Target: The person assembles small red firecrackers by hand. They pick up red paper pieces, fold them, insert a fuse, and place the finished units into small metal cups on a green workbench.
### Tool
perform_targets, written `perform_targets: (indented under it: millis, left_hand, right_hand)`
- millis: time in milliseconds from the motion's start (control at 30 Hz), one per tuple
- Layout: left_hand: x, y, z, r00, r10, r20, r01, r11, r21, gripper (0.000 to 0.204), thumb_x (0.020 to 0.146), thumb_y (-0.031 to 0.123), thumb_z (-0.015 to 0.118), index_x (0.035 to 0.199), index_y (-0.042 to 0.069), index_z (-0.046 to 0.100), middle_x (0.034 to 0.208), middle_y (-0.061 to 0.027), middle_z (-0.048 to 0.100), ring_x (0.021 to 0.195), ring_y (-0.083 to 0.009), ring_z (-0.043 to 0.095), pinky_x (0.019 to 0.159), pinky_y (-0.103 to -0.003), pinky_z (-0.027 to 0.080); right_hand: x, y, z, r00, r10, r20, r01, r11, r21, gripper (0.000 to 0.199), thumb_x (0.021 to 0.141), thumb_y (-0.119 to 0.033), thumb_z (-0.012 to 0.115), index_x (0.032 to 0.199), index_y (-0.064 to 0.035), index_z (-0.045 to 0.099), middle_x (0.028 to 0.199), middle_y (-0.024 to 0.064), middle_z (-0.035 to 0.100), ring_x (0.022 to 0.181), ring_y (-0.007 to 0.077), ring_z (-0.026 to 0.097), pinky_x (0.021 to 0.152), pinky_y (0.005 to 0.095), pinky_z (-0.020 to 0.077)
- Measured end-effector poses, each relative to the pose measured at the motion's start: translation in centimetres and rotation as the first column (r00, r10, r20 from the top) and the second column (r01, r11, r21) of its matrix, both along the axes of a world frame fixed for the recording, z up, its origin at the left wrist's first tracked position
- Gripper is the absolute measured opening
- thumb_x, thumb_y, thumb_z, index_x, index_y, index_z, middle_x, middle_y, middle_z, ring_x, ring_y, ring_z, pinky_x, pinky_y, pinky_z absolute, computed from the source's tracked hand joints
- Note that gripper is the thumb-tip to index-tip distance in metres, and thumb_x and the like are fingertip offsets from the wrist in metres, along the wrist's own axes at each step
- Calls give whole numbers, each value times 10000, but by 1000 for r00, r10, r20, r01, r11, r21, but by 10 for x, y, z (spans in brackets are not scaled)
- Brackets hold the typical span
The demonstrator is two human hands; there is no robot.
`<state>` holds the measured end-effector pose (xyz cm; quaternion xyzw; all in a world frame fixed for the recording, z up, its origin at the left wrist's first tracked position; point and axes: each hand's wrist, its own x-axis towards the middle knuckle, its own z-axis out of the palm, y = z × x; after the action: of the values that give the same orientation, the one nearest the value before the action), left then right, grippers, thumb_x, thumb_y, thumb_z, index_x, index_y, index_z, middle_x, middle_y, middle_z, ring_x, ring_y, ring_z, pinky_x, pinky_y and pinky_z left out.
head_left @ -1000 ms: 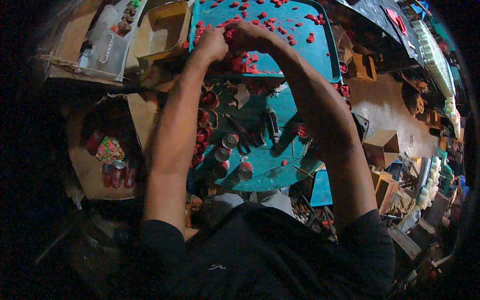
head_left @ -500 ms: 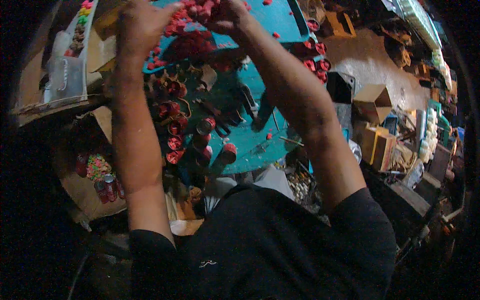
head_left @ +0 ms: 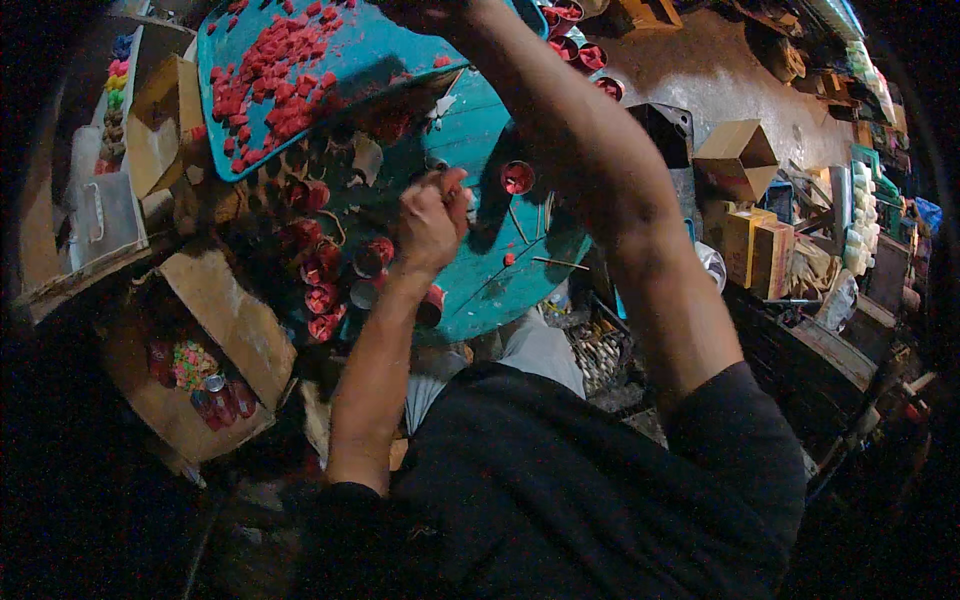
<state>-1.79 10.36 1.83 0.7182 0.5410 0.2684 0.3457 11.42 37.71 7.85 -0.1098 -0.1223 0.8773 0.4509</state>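
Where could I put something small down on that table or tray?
The teal table looks bare along its near edge, between the can beside the left forearm and the thin stick. The teal tray has a patch right of the red chunks. Crowded: the table's left side, full of red-filled cans.

The two hands, held close together over the tray (head_left: 390, 55) a second ago, have been moved far apart. The left hand (head_left: 432, 222) has been pulled back from the red chunks (head_left: 285, 85) and brought over the green surface (head_left: 480, 290), its fingers curled. The long dark tool seen there is now hidden by it; whether it is held cannot be told. The right hand (head_left: 425, 14) has been taken off the pile too, and it is partly cut off at the top edge. The chunks held up before are no longer seen lifted; a loose, spread pile is left uncovered. A red-filled can (head_left: 517, 178), blocked by the right arm (head_left: 590, 140) half a second ago, has been uncovered.
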Motion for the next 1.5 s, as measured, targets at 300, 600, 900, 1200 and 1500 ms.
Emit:
perform_targets:
  millis: [300,600,900,1200,1500]
  left_hand:
    - [55,53,-50,741,-598,-305,671,663,332,380,845,112,728,1212,141,636,1386,-79,600,1243,-335,564,983,-481,505]
    - [83,83,-35,345,-774,-530,924,379,47,352,825,104,629,1153,170,737,1378,-31,604,1224,-269,565,970,-434,491]
    - [83,82,-44,401,-819,-410,916,365,168,313,813,63,633,1120,73,695,1231,-104,654,1109,-307,621,913,-424,529]
    - [72,94,-75,550,-817,-172,830,513,218,232,840,50,633,1066,15,667,1090,-165,671,1040,-371,651,886,-425,560]
    - [75,93,-71,608,-791,-77,780,575,248,129,856,69,687,970,11,666,978,-144,649,954,-358,648,813,-435,543]
  right_hand:
    - [164,-233,-55,871,-357,-336,332,934,-133,366,1031,-327,530,1235,-35,613,1100,160,629,811,193,542,491,232,422]
    - [130,-325,-108,687,-685,-244,490,684,-540,286,977,-275,587,1035,-15,691,1036,157,614,867,246,560,517,255,454]
    - [117,-315,-123,523,-789,-323,570,605,-556,245,946,-275,639,970,-37,691,991,137,617,883,258,553,647,322,478]
    - [89,-313,-127,453,-873,182,889,428,-164,137,920,-164,637,864,-40,647,868,97,650,896,277,654,885,445,543]
    - [79,-304,-137,365,-893,263,931,355,-83,131,919,-132,611,875,-16,653,843,118,692,840,269,686,848,413,565]
